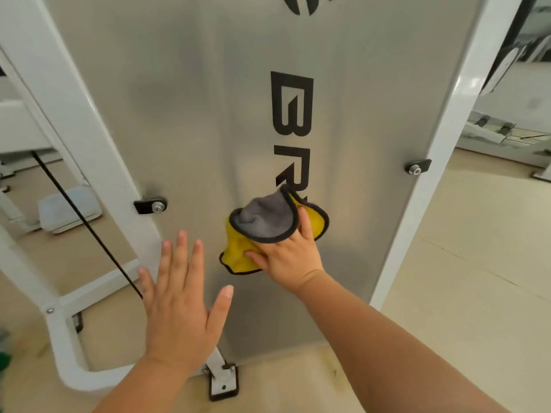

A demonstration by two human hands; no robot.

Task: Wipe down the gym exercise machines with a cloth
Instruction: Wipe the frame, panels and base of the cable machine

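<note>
Pale flooring (447,338) runs under the machine, whose black foot plate (223,383) sits closest to the person.

Several things could go wrong from here. The left hand (179,305) is just beside the black cable (86,222) and the white frame (89,144), so a careless sweep could knock its fingers against either. The cloth (262,222) is bunched, with its grey side folded over the yellow. It could slip out from under the palm on a long stroke, because it looks pressed rather than gripped. A wide pass sideways could snag its hem on the left bolt (156,206) or the right bolt (415,169). A stroke limited to this patch would also leave much of the panel (193,114) and its lettering (290,105) above unwiped.

The left hand is released, fingers straight and spread, with its palm facing the panel's lower left edge. Whether it touches the metal cannot be told. Further in, the right hand (290,251) presses the cloth flat against the panel, just below the lettering. Its thumb lies on the yellow side, and most of its fingers are hidden beneath the grey fold. The one finger that shows lies straight.
</note>
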